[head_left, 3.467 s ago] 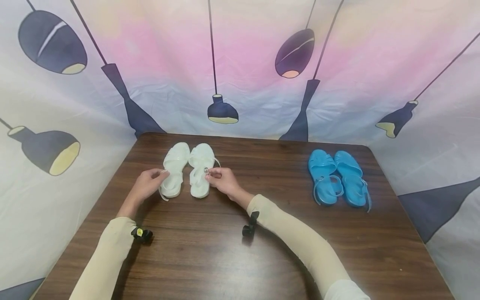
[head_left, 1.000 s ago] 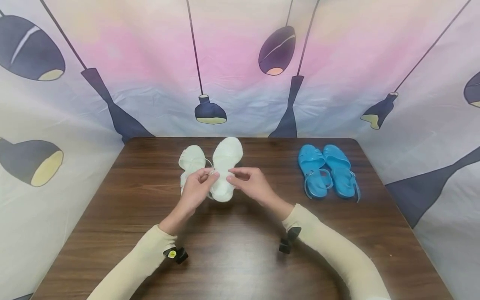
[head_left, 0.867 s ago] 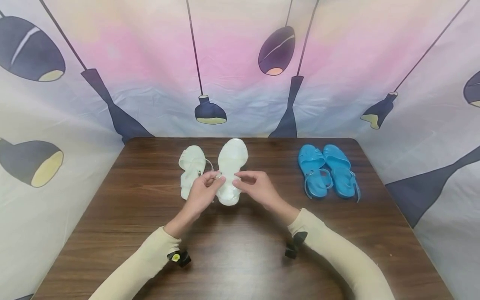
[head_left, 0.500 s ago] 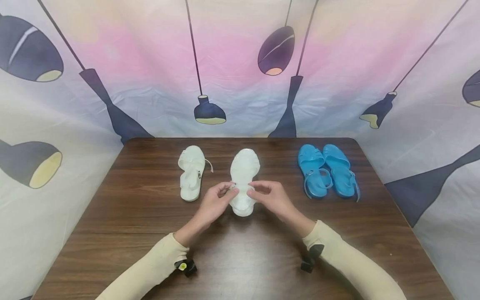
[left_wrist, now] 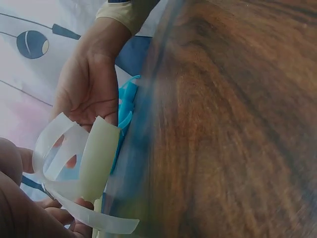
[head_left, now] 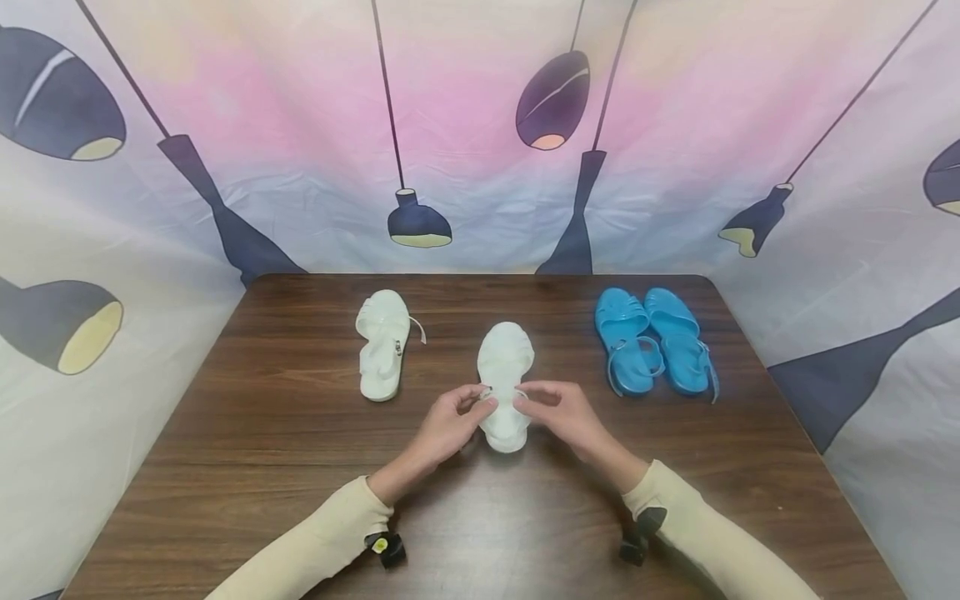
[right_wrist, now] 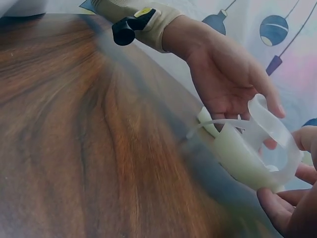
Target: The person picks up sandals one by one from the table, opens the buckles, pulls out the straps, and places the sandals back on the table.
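Note:
A white sandal [head_left: 506, 350] is held up between my two hands over the middle of the table, toe pointing away. My left hand [head_left: 450, 421] pinches its left side near the ankle strap, and my right hand [head_left: 566, 417] grips the opposite side. In the left wrist view, the sandal's heel [left_wrist: 99, 158] stands clear of the tabletop, and a loose strap end [left_wrist: 109, 223] sticks out by the left fingers. The other white sandal [head_left: 382, 317] lies on the table to the left, its strap unfastened at the right side. Parts of the fingertips are hidden by the held sandal.
Two blue sandals [head_left: 633, 379] lie side by side at the back right of the brown wooden table [head_left: 285, 467]. Behind the table hangs a cloth [head_left: 315, 100] printed with lamps. Each sleeve carries a small black wrist camera [head_left: 386, 550].
Both hands have picked up the right-hand white sandal and brought it rightward and nearer, away from its mate. The mate and the blue sandals stay put on the table.

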Available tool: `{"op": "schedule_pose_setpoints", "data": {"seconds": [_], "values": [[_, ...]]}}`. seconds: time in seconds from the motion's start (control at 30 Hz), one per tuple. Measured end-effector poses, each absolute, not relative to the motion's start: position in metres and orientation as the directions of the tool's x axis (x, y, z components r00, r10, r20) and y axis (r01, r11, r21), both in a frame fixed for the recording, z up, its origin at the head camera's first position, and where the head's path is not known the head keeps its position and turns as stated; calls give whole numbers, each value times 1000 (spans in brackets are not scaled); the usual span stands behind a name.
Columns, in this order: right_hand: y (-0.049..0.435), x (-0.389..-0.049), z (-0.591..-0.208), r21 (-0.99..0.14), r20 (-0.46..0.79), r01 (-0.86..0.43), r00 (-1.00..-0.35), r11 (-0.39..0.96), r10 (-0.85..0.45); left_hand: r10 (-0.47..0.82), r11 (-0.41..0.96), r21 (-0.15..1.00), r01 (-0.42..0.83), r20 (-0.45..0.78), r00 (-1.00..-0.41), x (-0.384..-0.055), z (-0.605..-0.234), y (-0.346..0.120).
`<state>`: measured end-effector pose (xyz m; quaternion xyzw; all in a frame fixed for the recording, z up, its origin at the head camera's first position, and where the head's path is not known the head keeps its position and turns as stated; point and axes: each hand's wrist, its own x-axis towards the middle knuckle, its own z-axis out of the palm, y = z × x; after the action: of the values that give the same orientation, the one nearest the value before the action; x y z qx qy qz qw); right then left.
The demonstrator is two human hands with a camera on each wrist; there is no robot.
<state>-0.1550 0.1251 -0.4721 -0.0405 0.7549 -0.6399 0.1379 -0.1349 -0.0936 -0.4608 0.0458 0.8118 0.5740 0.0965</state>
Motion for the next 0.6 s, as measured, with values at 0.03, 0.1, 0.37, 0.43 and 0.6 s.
{"op": "schedule_pose_setpoints", "data": {"seconds": [0.03,0.1,0.37,0.43,0.6], "values": [[126,-155,-473,-977,-163,123,-957,172,-239,187,339,940,-37,-106,-977,-135,-461,-93],[127,-156,-475,-977,-173,136,-955,162,-241,192,339,940,-38,-108,-975,-135,-462,-92],[131,-157,-483,-972,-206,169,-946,160,-251,253,377,925,-36,-140,-957,-136,-467,-94],[132,-157,-483,-970,-209,166,-942,175,-262,273,393,918,-46,-164,-948,-136,-466,-96],[132,-158,-481,-959,-236,174,-927,223,-290,323,405,911,-76,-220,-921,-136,-464,-101]]}}
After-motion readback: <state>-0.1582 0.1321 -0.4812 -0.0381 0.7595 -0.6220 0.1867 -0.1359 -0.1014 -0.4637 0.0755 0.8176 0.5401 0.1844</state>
